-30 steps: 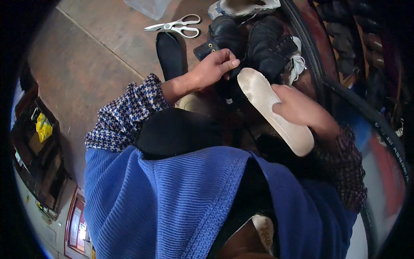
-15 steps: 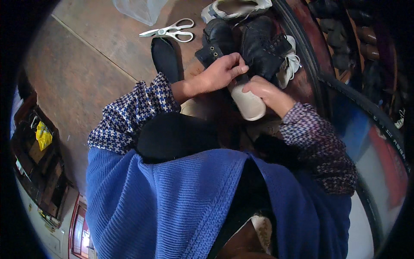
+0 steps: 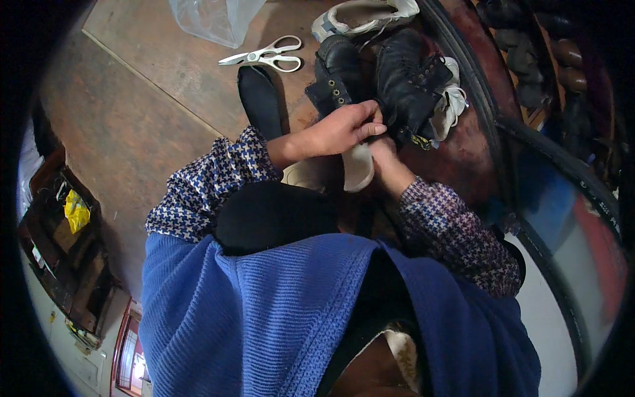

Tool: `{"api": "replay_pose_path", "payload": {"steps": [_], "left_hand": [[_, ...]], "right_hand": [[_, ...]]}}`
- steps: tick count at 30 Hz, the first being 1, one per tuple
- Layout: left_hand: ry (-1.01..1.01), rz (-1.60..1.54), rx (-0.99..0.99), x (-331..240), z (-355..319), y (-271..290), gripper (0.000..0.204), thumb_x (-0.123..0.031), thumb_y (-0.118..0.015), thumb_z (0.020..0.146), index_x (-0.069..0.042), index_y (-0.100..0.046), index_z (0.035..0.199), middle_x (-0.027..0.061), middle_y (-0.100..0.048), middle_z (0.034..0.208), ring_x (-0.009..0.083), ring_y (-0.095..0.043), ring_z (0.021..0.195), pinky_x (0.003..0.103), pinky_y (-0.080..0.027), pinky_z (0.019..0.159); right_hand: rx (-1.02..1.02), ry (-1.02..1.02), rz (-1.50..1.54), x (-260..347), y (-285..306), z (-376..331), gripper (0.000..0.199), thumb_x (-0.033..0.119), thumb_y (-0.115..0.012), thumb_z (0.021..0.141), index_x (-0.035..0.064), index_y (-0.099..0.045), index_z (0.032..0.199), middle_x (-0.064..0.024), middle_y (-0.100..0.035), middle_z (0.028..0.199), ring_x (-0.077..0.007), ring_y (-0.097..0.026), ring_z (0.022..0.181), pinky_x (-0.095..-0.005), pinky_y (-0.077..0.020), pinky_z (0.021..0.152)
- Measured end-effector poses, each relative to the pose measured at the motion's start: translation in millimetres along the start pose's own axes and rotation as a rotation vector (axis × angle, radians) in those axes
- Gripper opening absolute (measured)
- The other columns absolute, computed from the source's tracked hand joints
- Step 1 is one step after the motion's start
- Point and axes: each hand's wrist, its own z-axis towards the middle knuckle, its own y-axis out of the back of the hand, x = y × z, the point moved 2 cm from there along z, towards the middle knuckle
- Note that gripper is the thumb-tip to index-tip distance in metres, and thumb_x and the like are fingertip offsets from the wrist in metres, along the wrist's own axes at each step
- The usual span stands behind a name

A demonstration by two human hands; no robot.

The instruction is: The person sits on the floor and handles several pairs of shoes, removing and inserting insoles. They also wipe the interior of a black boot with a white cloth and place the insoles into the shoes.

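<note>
Insole in right hand (angled inward)

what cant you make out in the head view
In the head view:
- Pale insole: its far end, hidden by the left hand.
- Right hand: its grip, behind the left hand.
- Black insole: its near end, covered by the left forearm.
- Plastic bag: its top, cut off by the upper edge.

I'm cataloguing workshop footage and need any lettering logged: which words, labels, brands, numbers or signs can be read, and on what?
No text can be read with certainty.
Black strip curving along the right: pale marks, too small and blurred to read.
Right-hand black boot: yellow marks at its near end, too small to read.
</note>
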Motion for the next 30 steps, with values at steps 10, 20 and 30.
{"api": "replay_pose_path", "payload": {"steps": [10, 20, 30], "left_hand": [[0.042, 0.052, 0.035, -16, -6, 26, 0.018, -0.019, -0.058, 0.085, -0.003, -0.054, 0.093, 0.0051, -0.057, 0.086, 0.0140, -0.054, 0.083, 0.027, -0.043, 0.074], [0.382, -0.692, -0.624, 106, -15, 60, 0.044, -0.043, -0.045, 0.090, -0.005, -0.049, 0.113, 0.0044, -0.057, 0.097, 0.0159, -0.054, 0.090, 0.031, -0.044, 0.080], [0.551, -1.046, -0.490, 83, -22, 35, 0.056, -0.055, -0.036, 0.089, -0.008, -0.050, 0.117, 0.0049, -0.057, 0.107, 0.0171, -0.055, 0.093, 0.032, -0.045, 0.083]], "right_hand": [[0.007, 0.125, -0.077, -7, 5, 38, 0.034, 0.021, -0.062, 0.082, 0.0052, -0.053, 0.111, -0.0087, -0.059, 0.099, -0.0195, -0.057, 0.090, -0.0313, -0.0475, 0.073], [0.297, -0.122, 0.092, -9, -3, 58, 0.018, 0.019, -0.054, 0.085, 0.0026, -0.060, 0.090, -0.0079, -0.062, 0.082, -0.0178, -0.060, 0.070, -0.0310, -0.0486, 0.064], [0.250, -0.028, 0.036, -34, 5, 70, 0.036, 0.036, -0.054, 0.082, 0.0050, -0.061, 0.099, -0.0078, -0.061, 0.095, -0.0184, -0.056, 0.084, -0.0304, -0.0441, 0.075]]}}
